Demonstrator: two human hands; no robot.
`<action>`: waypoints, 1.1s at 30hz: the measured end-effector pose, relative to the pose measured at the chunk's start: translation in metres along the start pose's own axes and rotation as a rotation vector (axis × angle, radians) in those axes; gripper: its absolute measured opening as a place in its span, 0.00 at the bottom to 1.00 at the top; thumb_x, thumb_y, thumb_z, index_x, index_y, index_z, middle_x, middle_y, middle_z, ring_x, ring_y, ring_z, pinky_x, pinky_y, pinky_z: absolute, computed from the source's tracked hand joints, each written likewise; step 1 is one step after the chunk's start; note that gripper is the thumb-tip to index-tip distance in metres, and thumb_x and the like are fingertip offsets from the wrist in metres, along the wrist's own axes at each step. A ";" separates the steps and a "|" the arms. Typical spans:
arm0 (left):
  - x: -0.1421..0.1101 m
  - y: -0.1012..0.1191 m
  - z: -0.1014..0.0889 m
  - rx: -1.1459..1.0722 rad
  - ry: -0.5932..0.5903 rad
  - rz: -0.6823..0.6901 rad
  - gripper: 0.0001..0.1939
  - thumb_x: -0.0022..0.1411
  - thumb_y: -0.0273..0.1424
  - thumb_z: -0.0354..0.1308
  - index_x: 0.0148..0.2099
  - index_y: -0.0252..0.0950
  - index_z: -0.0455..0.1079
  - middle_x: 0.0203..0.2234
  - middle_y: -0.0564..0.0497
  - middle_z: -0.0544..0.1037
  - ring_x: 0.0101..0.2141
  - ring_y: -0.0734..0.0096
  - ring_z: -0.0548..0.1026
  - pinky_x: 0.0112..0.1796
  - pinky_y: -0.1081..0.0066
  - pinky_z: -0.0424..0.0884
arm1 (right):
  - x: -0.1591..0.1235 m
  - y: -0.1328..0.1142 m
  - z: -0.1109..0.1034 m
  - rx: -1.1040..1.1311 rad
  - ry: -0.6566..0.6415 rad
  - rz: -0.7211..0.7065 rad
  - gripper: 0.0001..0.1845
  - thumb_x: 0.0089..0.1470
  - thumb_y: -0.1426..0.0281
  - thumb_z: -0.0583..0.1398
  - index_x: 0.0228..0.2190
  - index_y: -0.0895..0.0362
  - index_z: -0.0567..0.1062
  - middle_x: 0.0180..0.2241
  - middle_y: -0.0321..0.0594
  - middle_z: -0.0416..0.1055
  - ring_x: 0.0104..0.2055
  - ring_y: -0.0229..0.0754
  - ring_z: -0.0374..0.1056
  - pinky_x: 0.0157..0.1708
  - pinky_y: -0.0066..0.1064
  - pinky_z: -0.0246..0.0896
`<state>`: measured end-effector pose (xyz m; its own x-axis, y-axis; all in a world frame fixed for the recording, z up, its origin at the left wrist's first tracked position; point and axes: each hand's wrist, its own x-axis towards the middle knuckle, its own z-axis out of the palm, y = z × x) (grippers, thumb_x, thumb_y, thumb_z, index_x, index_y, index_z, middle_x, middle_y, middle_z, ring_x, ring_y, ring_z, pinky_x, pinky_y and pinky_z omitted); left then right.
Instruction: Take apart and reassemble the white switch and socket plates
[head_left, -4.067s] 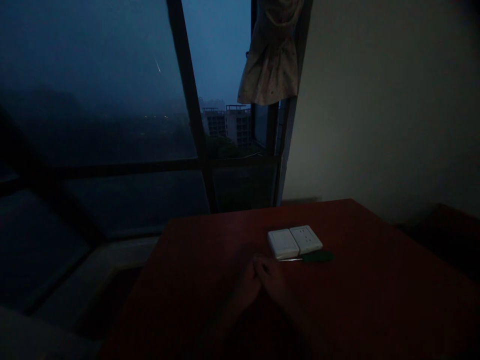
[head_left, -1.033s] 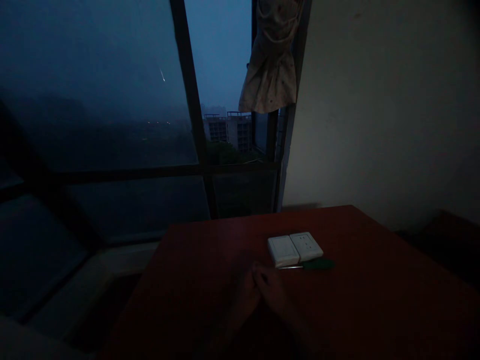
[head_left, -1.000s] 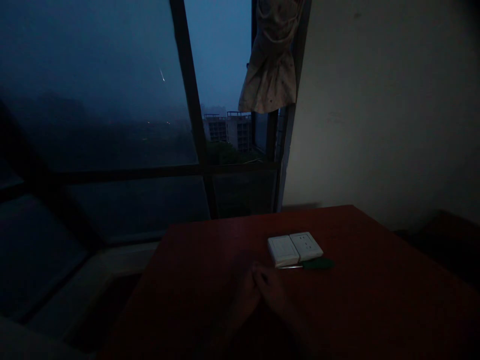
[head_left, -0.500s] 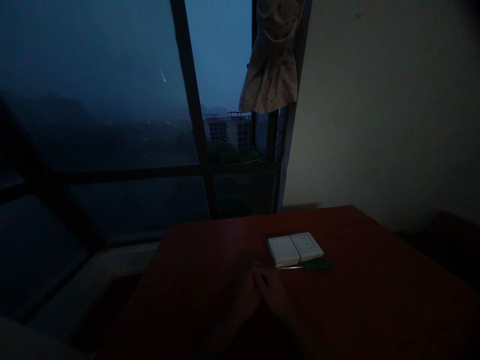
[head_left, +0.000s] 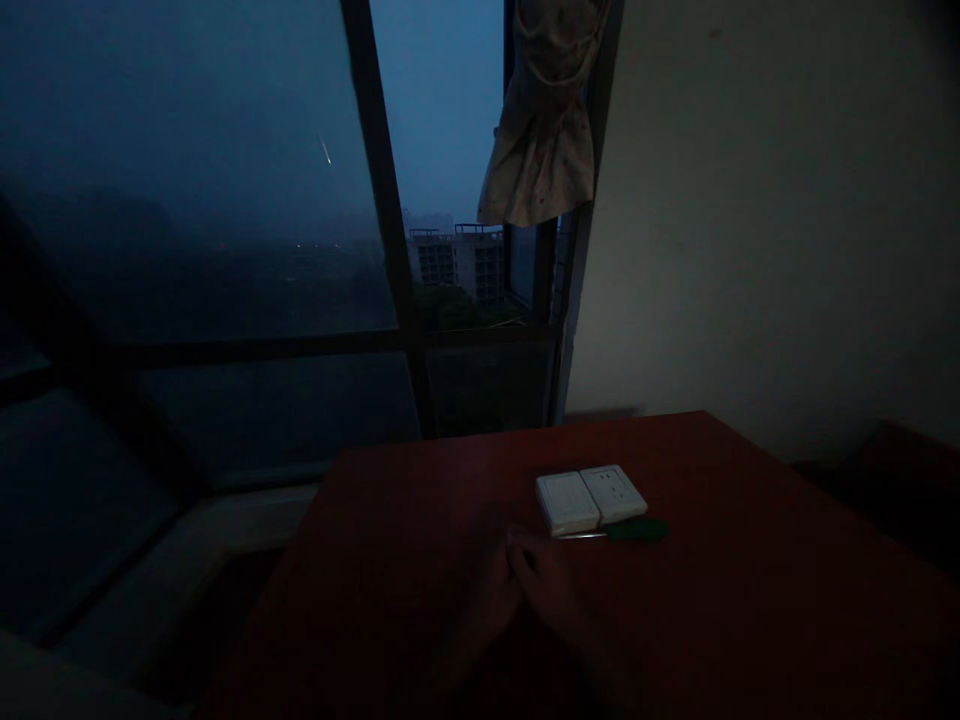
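Observation:
In the dim light my left hand (head_left: 495,577) and my right hand (head_left: 545,572) are clasped together above the near part of the red-brown table (head_left: 405,500). Their fingers are closed against each other, and I see no object in them. Just beyond my right hand lies a screwdriver (head_left: 636,529) with a green handle on the right and a bare metal shaft pointing left. Behind it, side by side, lie a white wall socket (head_left: 615,493) with several slots and a white square plate (head_left: 568,502), its face without visible holes.
A large dark-framed window (head_left: 225,346) fills the left and middle, with buildings (head_left: 457,258) outside at dusk. A bunched curtain (head_left: 544,150) hangs at its right side, beside a pale wall (head_left: 750,230). The table's far edge stands close to the window.

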<state>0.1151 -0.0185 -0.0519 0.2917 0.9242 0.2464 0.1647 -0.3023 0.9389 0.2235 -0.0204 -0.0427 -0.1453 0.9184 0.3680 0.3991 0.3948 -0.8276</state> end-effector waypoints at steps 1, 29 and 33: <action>0.000 -0.001 0.000 0.002 0.001 -0.002 0.09 0.59 0.28 0.50 0.40 0.34 0.69 0.36 0.47 0.76 0.37 0.65 0.73 0.42 0.67 0.68 | 0.000 0.000 0.000 -0.002 -0.001 -0.005 0.23 0.60 0.61 0.47 0.20 0.57 0.70 0.22 0.37 0.69 0.26 0.38 0.63 0.27 0.27 0.54; 0.003 -0.002 0.000 0.011 0.013 0.006 0.10 0.56 0.26 0.50 0.40 0.35 0.70 0.38 0.47 0.76 0.39 0.64 0.73 0.43 0.66 0.68 | 0.000 -0.002 -0.002 -0.010 0.020 -0.011 0.21 0.59 0.63 0.48 0.24 0.57 0.73 0.25 0.40 0.73 0.28 0.40 0.67 0.30 0.29 0.57; 0.004 -0.001 0.002 0.028 0.036 0.008 0.10 0.56 0.26 0.49 0.39 0.35 0.69 0.36 0.47 0.77 0.36 0.65 0.74 0.41 0.67 0.69 | 0.000 -0.003 -0.002 -0.013 0.027 -0.017 0.21 0.60 0.62 0.48 0.23 0.57 0.73 0.24 0.39 0.72 0.27 0.40 0.66 0.29 0.28 0.56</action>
<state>0.1177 -0.0153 -0.0524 0.2590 0.9295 0.2626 0.1892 -0.3154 0.9299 0.2244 -0.0212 -0.0390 -0.1282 0.9104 0.3933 0.4081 0.4098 -0.8158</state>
